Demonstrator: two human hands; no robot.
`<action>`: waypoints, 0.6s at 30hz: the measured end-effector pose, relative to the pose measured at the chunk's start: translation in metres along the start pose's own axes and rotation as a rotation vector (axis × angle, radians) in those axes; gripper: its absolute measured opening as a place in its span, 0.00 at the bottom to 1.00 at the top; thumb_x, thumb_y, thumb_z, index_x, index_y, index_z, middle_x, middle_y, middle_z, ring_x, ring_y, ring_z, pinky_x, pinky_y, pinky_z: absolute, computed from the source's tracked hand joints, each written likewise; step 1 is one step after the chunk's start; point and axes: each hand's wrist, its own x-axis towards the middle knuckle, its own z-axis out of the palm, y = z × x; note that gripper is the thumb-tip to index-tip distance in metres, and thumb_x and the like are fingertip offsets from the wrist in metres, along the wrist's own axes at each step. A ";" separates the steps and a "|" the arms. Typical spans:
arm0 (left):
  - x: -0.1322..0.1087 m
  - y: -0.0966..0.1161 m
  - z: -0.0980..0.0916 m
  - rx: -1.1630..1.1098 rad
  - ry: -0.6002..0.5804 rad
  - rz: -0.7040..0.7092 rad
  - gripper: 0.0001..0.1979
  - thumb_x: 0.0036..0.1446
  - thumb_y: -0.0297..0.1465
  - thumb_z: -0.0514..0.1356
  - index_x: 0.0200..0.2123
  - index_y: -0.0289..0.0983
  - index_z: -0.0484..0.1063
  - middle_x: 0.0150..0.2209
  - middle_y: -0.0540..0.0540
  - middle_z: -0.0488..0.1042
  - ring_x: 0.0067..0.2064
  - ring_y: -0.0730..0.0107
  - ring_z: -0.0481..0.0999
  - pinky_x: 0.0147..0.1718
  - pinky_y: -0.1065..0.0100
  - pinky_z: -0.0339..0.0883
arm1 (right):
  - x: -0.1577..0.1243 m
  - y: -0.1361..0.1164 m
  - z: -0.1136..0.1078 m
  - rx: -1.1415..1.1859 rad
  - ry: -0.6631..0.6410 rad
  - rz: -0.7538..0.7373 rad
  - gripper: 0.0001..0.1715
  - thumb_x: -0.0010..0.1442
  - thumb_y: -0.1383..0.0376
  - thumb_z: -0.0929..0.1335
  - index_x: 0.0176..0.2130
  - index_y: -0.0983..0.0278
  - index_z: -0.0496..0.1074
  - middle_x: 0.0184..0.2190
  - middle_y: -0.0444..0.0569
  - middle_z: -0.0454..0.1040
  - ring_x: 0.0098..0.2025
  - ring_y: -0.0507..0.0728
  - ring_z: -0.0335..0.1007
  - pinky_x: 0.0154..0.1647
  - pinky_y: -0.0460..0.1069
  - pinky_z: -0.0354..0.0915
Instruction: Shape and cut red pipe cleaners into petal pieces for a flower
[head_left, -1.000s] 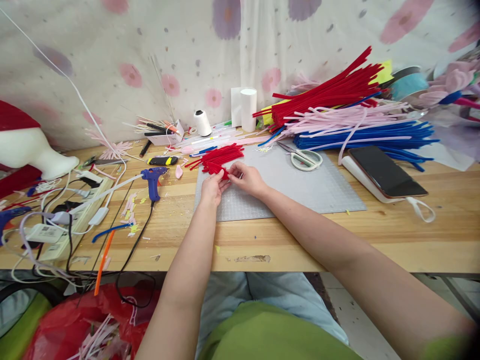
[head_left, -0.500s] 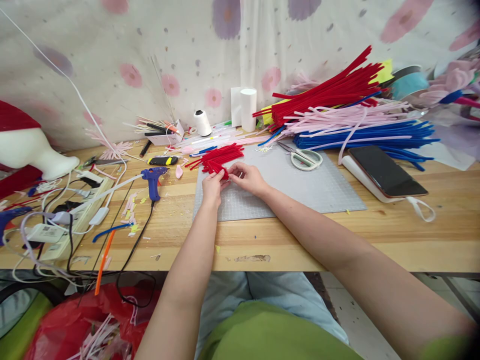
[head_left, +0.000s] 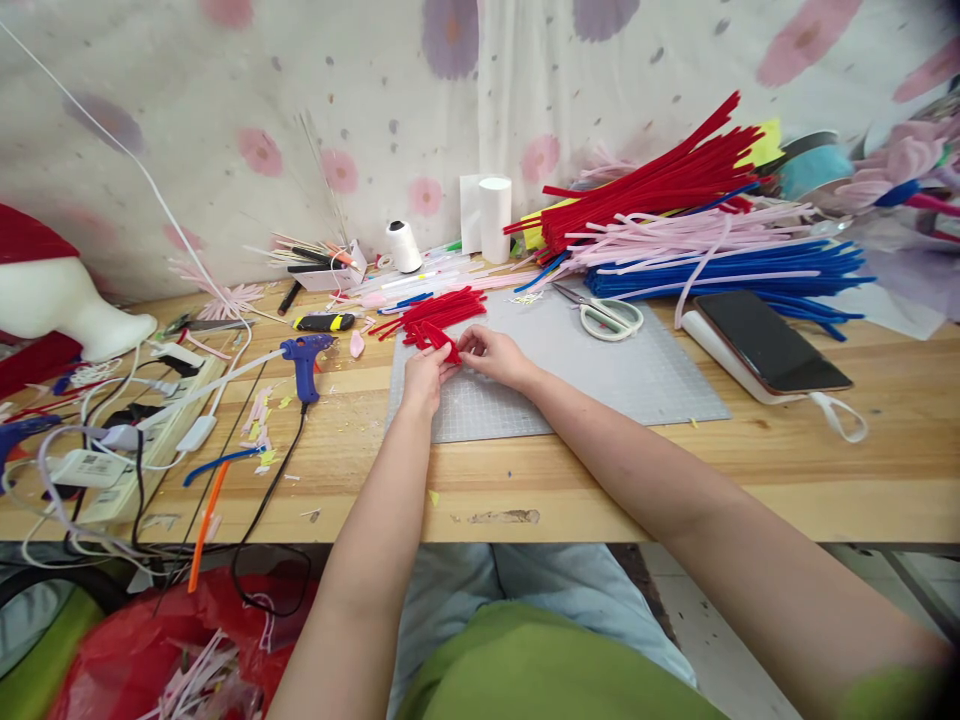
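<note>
My left hand [head_left: 427, 377] is closed on a red pipe cleaner piece [head_left: 442, 343], a flat bent shape that rises between thumb and fingers. Close by on the right, my right hand [head_left: 491, 357] has thumb and fingertips pinched at the edge of the same red piece. How firmly the right fingers grip it is too small to tell. Just behind the hands lies a small bundle of cut red pipe cleaners [head_left: 446, 312]. Below everything is a grey cutting mat [head_left: 495, 415]. White-handled scissors [head_left: 611, 318] rest on the mat to the right.
A purple glue gun [head_left: 304, 362] and a yellow-black utility knife [head_left: 324, 322] lie left of the mat. Long red pipe cleaners [head_left: 645, 185] are stacked over pink and blue ones at back right. A phone [head_left: 772, 340] sits right. Cords surround a power strip [head_left: 142, 440].
The red piece has turned slightly between my fingers, its tip shifting a little to the right. Both hands stay in nearly the same place.
</note>
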 end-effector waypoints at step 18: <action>0.005 -0.007 0.001 0.253 0.032 0.158 0.04 0.49 0.26 0.57 0.25 0.32 0.70 0.20 0.51 0.70 0.25 0.75 0.71 0.30 0.68 0.69 | 0.002 -0.008 -0.001 0.401 -0.128 0.032 0.13 0.44 0.62 0.69 0.32 0.67 0.69 0.25 0.43 0.68 0.23 0.47 0.57 0.24 0.44 0.57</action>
